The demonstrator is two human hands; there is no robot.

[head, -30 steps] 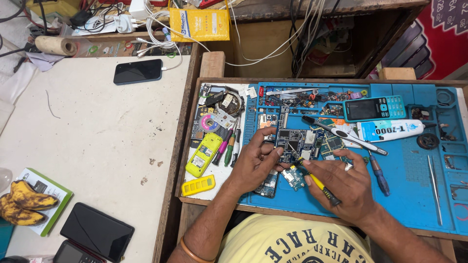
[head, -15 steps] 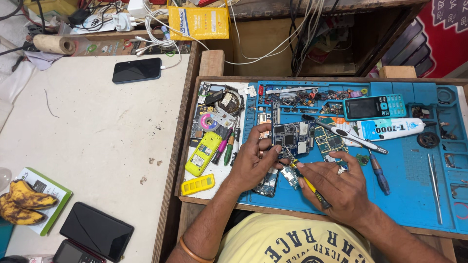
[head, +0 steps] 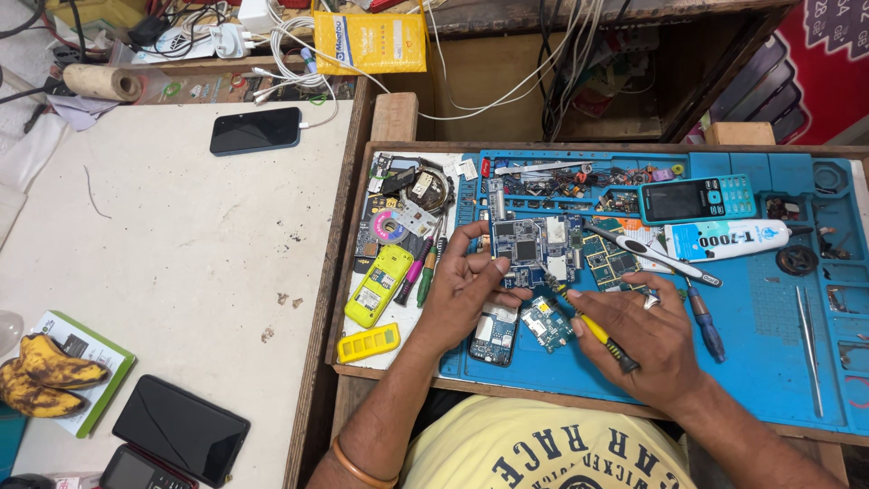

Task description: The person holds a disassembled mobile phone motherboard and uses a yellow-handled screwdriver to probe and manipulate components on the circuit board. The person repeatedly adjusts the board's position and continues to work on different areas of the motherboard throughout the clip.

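My left hand (head: 462,290) holds a blue phone circuit board (head: 534,246) by its left edge, just above the blue work mat (head: 760,335). My right hand (head: 647,340) grips a yellow-and-black screwdriver (head: 593,330), whose tip touches the lower edge of the board. Under the hands lie a smaller circuit piece (head: 546,322) and a phone part (head: 493,337). A yellow phone body (head: 377,285) and a yellow keypad strip (head: 368,343) lie left of my left hand.
On the mat are a teal keypad phone (head: 695,198), a white pen-shaped tool (head: 729,239), a blue-handled screwdriver (head: 701,319), tweezers (head: 808,349) and several small parts. On the white table to the left are a black smartphone (head: 255,130), bananas (head: 41,373) and dark phones (head: 179,430).
My left hand has lifted the circuit board slightly and shifted its grip to the left edge. My right hand has moved left, bringing the screwdriver tip up to the board.
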